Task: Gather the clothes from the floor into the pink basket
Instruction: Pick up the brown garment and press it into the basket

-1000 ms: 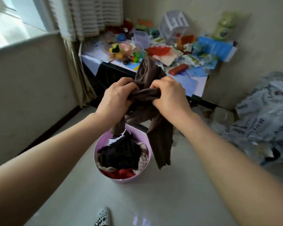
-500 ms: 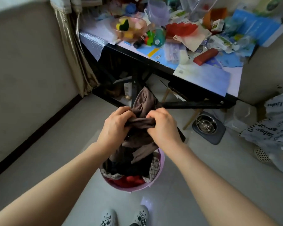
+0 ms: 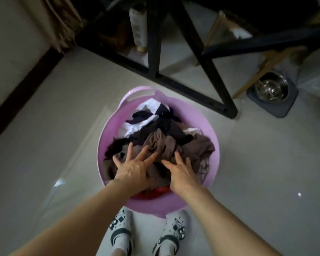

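Two hands, one basket, one heaped load.

Item 1: pink basket, round, on the pale floor, directly ahead of the person's white slippers; slot handle at its eleven o'clock. Full to the rim.

Item 2: brown garment, the task's piece, uppermost on the heap, crumpled across the basket's centre and out to three o'clock, where its edge lies close to the rim. Beneath and around it: dark and white clothes at twelve o'clock, a red piece at six.

Item 3: left hand, palm down on the brown cloth at the basket's seven o'clock, fingers straight and fanned, gripping nothing.

Item 4: right hand, palm down at five o'clock, fingers straight and slightly apart, likewise gripping nothing.

Item 5: surroundings: black table frame at twelve to one o'clock of the basket; steel bowl on a grey mat at two o'clock, well apart.

Handling note, as judgement: the step appears to be pressing the load down. Best done with flat palms, weight straight down over the centre so the basket does not tip toward six o'clock. Work the three o'clock edge inward before lifting off, since loose soft cloth springs back and may slip over the rim. No clothes show on the visible floor; the gathering looks near complete.
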Demonstrator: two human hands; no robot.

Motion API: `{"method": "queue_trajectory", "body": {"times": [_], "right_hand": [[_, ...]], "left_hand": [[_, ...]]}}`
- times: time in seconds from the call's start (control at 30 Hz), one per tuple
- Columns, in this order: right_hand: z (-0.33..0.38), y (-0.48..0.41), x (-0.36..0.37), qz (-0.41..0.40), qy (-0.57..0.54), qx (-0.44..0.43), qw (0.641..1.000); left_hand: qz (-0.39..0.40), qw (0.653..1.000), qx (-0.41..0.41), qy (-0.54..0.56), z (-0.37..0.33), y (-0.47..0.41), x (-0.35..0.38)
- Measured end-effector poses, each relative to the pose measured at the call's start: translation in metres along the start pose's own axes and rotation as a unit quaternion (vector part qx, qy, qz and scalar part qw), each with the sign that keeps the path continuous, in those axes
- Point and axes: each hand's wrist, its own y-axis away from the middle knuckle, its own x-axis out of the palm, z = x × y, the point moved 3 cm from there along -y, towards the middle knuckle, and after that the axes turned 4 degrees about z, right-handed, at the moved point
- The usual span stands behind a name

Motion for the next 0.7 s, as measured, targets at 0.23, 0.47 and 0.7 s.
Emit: {"method": "queue_trajectory", "body": {"times": [0.23, 0.47, 0.7], "right_hand": [[0.003, 0.006, 0.024, -0.103, -0.002, -0.013, 0.995], [-0.004, 0.038, 0.018, -0.299, -0.038, 0.108, 0.947], [-0.055, 0.020, 0.012, -0.294, -0.010, 0.218, 0.931]], "left_hand": [[-0.025, 0.993, 0.049, -0.100, 0.009, -0.020, -0.004], [-0.167, 0.956, 0.106, -0.215, 0.006, -0.048, -0.117], [-0.142, 0.937, 0.086, -0.307, 0.005, -0.126, -0.185]]}}
